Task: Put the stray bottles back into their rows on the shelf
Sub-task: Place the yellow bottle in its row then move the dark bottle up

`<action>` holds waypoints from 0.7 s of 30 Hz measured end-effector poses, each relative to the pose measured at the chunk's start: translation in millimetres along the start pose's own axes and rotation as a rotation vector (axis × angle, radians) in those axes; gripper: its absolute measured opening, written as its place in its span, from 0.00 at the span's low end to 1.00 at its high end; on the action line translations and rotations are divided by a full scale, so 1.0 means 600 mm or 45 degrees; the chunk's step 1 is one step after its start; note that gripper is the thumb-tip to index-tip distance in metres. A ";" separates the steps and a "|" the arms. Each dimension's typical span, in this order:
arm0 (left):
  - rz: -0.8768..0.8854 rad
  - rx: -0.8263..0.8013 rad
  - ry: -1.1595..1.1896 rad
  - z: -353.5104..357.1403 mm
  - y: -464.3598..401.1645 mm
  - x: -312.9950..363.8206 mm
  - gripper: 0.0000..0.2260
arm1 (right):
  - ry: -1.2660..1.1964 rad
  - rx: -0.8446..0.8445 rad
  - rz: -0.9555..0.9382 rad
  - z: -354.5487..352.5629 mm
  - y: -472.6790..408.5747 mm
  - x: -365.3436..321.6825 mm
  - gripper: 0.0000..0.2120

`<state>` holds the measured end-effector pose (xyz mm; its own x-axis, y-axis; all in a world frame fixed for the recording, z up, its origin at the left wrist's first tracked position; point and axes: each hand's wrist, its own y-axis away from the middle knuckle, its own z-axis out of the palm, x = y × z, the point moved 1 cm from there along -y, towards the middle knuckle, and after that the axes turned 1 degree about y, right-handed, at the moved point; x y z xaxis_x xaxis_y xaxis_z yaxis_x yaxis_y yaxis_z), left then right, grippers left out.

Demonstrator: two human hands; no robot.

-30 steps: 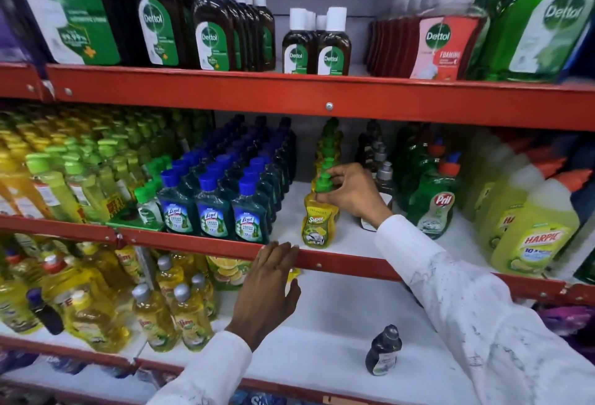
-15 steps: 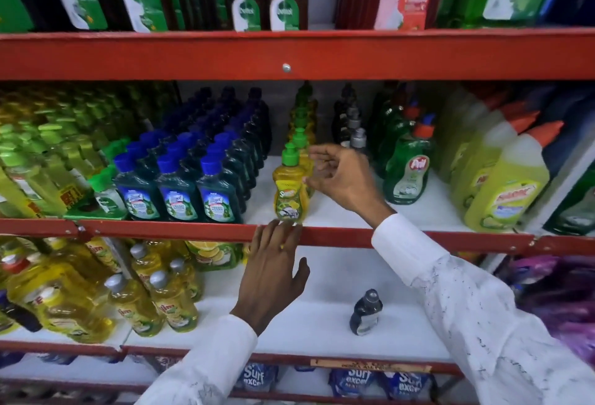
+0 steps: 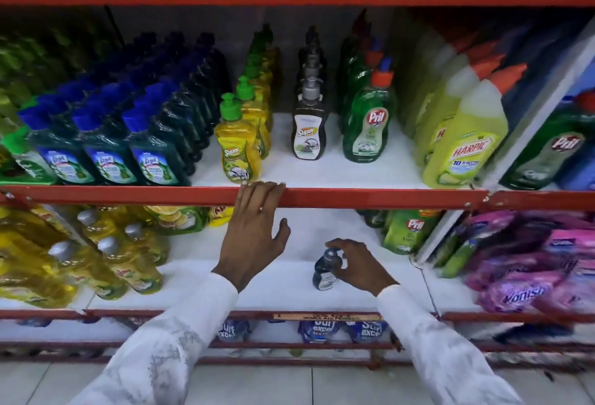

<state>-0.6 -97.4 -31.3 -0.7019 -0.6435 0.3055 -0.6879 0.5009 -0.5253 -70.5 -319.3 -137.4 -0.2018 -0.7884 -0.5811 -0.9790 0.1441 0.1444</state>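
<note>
Two shelves matter here, the upper one (image 3: 354, 176) carrying the rows and the lower one (image 3: 289, 292) carrying the stray. On the upper shelf, a file of dark bottles with grey pump tops (image 3: 309, 127) runs from near the front edge back toward the rear wall, between the yellow row (image 3: 238, 147) and the green row (image 3: 367, 124). The stray dark bottle (image 3: 325, 267) stands alone on the lower shelf, near its front edge and about midway along the white board; it looks like the same kind, so that file is probably its home.

The left hand (image 3: 254, 237) lies flat with fingers spread, fingertips on the red front rail (image 3: 386, 198) of the upper shelf, holding nothing. The right hand (image 3: 357, 267) curls around the stray's cap and neck, fingers touching it; whether the grip has closed firmly I cannot tell.

To do this well, take the bottle lower, around the body rather than the pump top, which could turn or pull. Lift straight up, bring it out past the rail, then set it upright in front of the leading dark bottle, label forward, without knocking the neighbours.
</note>
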 end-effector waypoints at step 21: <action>-0.066 -0.048 0.088 0.000 0.002 0.000 0.26 | -0.184 0.666 -0.229 -0.335 0.109 -0.302 0.12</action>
<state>-1.4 -96.9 -32.0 -0.6751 -0.6283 0.3865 -0.7294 0.4900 -0.4774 -91.6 -287.2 138.6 0.0035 -0.7432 -0.6691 -0.8756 0.3210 -0.3610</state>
